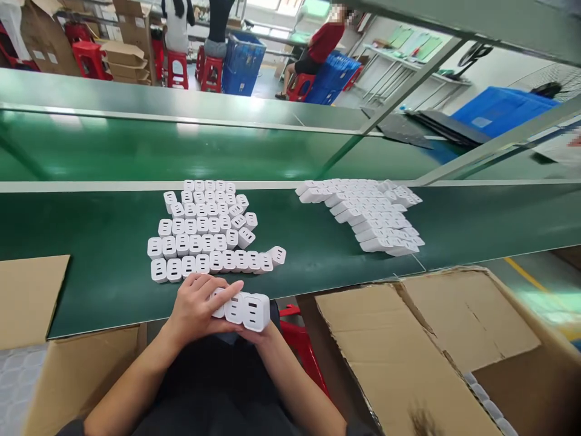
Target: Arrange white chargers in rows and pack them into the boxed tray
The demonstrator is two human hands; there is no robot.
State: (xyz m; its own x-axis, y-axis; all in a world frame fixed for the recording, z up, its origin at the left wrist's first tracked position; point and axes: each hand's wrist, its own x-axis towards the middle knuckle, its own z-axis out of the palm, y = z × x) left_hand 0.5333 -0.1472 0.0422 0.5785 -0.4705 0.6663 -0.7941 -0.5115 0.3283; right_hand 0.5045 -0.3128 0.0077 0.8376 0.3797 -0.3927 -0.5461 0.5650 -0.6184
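Close to my body, a short row of white USB charger blocks (256,313) is held between both hands, with the port faces turned toward me. My left hand (195,303) is closed around the left end, its fingers over the top and thumb underneath. From below and behind the right end, my right hand (259,334) supports the row; its fingers are mostly hidden by the blocks. Just beyond them on the green work surface (290,227) stand several uneven rows of the same chargers (202,225), ports up. Another group of chargers (363,212) lies tilted to the right.
An open carton (372,339) with raised flaps stands at my right, holding white pieces. A cardboard sheet (31,297) lies at the left edge, above another box (86,375). A metal frame post (411,85) slants across the right. People sit beyond the line.
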